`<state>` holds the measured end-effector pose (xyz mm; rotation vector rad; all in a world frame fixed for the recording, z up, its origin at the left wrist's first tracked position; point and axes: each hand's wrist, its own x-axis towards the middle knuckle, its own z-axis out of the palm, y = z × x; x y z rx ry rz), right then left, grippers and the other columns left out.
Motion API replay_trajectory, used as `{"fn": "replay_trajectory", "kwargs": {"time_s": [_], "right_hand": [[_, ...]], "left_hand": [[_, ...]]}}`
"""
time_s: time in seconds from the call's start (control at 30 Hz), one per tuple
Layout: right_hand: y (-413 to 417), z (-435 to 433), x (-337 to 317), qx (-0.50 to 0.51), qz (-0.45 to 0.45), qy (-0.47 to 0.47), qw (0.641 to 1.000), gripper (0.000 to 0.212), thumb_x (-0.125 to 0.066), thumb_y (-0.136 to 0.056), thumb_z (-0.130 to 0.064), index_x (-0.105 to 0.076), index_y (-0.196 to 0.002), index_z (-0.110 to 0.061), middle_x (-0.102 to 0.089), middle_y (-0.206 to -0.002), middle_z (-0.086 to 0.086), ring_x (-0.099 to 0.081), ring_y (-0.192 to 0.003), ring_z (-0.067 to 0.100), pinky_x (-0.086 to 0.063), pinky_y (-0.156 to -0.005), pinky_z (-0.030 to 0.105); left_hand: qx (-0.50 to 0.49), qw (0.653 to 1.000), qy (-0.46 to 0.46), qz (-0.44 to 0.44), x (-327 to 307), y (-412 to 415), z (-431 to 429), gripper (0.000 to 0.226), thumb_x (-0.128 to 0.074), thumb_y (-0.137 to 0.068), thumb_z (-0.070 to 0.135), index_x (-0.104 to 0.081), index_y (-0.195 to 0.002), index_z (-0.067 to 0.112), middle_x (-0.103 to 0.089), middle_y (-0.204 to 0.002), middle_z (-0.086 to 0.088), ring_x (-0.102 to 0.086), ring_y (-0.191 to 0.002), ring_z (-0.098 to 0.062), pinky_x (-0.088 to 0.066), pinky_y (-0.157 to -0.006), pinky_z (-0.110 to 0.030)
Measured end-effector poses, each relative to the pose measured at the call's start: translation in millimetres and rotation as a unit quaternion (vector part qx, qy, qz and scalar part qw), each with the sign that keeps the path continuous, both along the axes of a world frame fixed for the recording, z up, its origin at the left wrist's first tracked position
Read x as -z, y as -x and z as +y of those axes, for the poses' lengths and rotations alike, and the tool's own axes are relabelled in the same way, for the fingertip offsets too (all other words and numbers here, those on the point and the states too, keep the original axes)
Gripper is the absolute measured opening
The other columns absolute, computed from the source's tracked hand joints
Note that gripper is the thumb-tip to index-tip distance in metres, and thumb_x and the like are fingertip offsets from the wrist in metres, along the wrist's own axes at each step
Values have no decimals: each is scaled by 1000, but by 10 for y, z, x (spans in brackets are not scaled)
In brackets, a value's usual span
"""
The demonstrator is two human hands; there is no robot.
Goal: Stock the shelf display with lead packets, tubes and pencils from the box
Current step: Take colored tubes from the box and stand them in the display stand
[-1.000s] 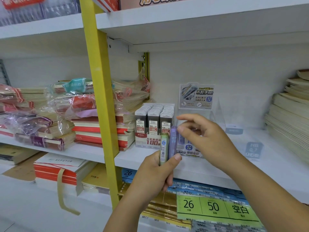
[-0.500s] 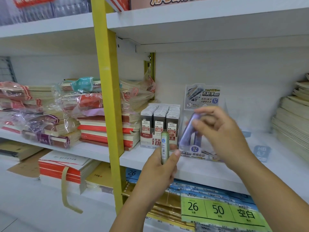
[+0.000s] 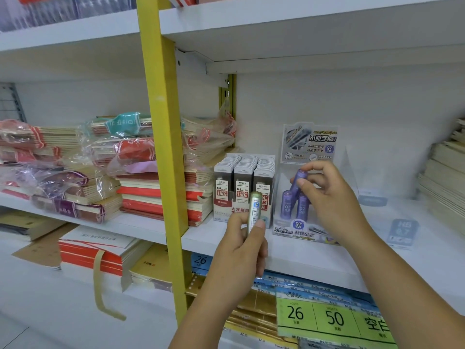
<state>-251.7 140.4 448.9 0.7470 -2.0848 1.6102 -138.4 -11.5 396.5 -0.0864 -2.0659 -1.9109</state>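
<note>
Over the clear display, right hand pinches a purple tube, tilted above two standing ones; left hand grips a green tube upright.

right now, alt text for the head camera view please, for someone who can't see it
A person's right hand holds a purple tube tilted over two standing tubes in a clear display stand on a white shelf. The left hand grips a green tube upright; a box of lead packets sits left of the stand.
</note>
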Motion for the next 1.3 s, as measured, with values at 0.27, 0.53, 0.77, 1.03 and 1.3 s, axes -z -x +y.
{"fn": "replay_trajectory", "kwargs": {"time_s": [0.27,0.53,0.77,1.03,1.3], "right_hand": [[16,20,14,6,-42,-17,999,14,-61,-93,-31,-58,-95,-45,-73,-86,-18,-65,-73,-3,-52,-80,34],[3,-7,15,-4,-55,-3,998,14,-61,-94,-28,-60,-95,-42,-74,-84,-16,-67,-74,0,-53,-75,32],[16,8,19,-8,-49,-35,998,15,-56,-96,-33,-59,-98,-48,-73,-85,-19,-66,-76,-2,-53,-76,32],[45,42,-47,1,-101,10,995,13,-65,-90,-21,-64,-88,-34,-75,-87,-6,-69,-75,15,-55,-70,30],[37,0,-288,-33,-93,-158,982,8,-63,-92,-18,-68,-87,-22,-74,-88,5,-69,-80,23,-57,-80,41]], "left_hand": [[-37,999,-3,18,29,12,-5,15,-49,-100,42,-56,-94,30,-62,-71,7,-54,-54,-10,-42,-49,-16],[-38,999,3,12,35,-4,-7,17,-48,-100,42,-57,-98,27,-63,-72,7,-56,-55,-10,-42,-49,-19],[-36,999,-1,10,32,2,-5,16,-49,-101,40,-58,-100,26,-63,-71,7,-56,-54,-11,-42,-47,-20],[-32,999,-6,10,55,-3,12,18,-49,-100,40,-57,-99,24,-63,-71,7,-56,-54,-10,-42,-49,-22],[-24,999,-21,13,46,-1,-23,15,-49,-101,39,-58,-102,28,-63,-71,8,-56,-54,-11,-42,-48,-22]]}}
